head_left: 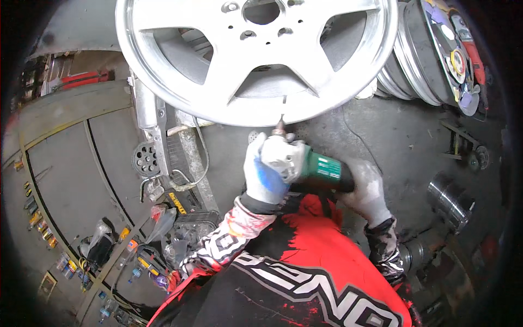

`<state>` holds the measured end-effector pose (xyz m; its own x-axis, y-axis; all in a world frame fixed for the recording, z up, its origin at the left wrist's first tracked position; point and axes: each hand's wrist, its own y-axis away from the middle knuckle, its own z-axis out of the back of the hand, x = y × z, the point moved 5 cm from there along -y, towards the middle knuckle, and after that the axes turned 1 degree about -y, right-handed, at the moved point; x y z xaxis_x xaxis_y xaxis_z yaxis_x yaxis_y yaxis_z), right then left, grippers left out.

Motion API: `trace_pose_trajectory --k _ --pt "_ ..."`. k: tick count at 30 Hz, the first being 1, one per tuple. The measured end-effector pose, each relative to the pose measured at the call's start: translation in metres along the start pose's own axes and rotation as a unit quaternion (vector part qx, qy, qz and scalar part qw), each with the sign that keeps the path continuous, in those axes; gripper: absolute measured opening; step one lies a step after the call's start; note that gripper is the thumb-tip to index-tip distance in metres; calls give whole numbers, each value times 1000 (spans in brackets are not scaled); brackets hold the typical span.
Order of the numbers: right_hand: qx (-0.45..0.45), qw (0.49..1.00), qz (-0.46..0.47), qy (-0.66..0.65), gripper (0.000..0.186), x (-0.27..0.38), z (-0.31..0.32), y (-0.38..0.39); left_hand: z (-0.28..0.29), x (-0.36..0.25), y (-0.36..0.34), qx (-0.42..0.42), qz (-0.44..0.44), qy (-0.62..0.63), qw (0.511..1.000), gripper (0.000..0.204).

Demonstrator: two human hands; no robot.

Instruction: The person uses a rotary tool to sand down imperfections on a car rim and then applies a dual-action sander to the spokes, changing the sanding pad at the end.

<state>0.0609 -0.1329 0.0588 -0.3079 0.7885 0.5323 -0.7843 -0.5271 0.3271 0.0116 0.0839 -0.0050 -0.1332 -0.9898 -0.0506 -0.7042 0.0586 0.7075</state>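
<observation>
A green and black angle grinder [321, 170] with a silver gear head is held in both gloved hands in front of my chest. My left hand [265, 173], in a white glove with a blue patch, wraps around the grinder's head. Around the black rear of its body closes my right hand [366, 188], also gloved in white. A thin pointed bit [281, 124] sticks out from the tool toward the large silver alloy wheel rim [218, 103]. Its tip is at the rim's lower lip; whether it touches I cannot tell.
More wheel rims [417, 60] stand at the upper right, with a red power tool [474, 60] and round discs beside them. A metal drum-like cylinder [451, 200] sits at right. On the left are a metal stand [159, 122], a toolbox [190, 218] and scattered bottles. A cable [357, 136] trails across the floor.
</observation>
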Motion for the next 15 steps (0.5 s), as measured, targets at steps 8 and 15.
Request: trace_pose_trajectory --k 8,15 --pt "-5 1000 -20 -3 69 0 8 2 -4 7 -3 -45 4 -7 999 50" --pt "26 998 32 -54 70 33 -27 -23 10 -47 23 10 -25 22 999 49"
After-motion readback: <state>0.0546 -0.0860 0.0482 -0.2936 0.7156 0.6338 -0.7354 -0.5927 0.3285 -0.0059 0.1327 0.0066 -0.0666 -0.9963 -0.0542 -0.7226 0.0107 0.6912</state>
